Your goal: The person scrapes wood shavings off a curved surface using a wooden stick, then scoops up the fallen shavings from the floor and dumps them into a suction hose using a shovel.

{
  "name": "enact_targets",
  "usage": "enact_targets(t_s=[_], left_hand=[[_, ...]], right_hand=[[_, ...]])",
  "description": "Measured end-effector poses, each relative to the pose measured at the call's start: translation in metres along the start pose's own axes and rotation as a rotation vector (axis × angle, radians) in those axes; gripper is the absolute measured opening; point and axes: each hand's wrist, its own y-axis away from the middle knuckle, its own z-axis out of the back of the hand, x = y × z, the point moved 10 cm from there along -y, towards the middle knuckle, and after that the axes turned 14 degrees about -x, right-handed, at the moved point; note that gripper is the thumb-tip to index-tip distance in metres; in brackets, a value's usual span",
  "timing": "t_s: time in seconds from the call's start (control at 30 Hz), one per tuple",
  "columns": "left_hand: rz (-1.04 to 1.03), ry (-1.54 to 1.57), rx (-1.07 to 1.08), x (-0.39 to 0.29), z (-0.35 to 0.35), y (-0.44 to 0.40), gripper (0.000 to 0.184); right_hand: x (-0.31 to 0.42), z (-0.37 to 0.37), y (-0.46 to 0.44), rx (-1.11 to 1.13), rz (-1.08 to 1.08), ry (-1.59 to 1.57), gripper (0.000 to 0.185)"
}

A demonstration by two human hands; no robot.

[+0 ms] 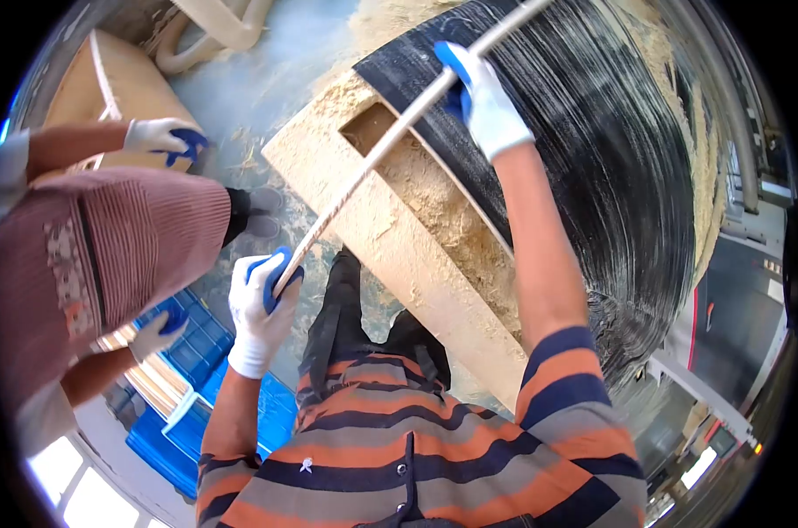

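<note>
A long, pale wooden strip [351,188] runs diagonally from lower left to upper right in front of me. My left hand [263,308], in a white glove with blue-coated fingers, is closed around its lower end. Farther up, my right hand [491,106], gloved the same way, grips the strip, some of its fingers hidden behind it. Beneath the strip lie a dusty wooden board [417,264] with a rectangular opening and a wide black surface [584,150] with fine streaks.
At left stands another person in a striped pinkish garment [144,238] and gloves, beside a wooden panel [144,88]. Blue plastic crates [192,348] with wooden strips sit below. Sawdust [456,216] covers the board area. Machinery [742,308] stands at right; a pale hose [219,26] lies top left.
</note>
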Motion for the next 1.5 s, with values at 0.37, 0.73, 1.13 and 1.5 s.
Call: enact_targets(t_s=[0.37,0.73,1.13,1.5], left_hand=[[-0.151,0.022,0.174,-0.004,-0.083,0.037,0.022],[-0.446,0.293,0.420,-0.163,-0.260,0.047,0.020],[-0.576,0.085,0.663,-0.337,-0.433,0.130,0.019],[-0.648,0.079,0.778,-0.451,-0.570,0.133,0.027]], right_hand=[[-0.131,0.230,0.111,-0.603,-0.028,-0.373,0.029],[-0.164,0.431,0.178,-1.102,-0.104,-0.147,0.046],[-0.159,0.579,0.122,-1.074,-0.237,0.440,0.091],[-0.106,0.730,0.016,-1.154,-0.110,0.502,0.051]])
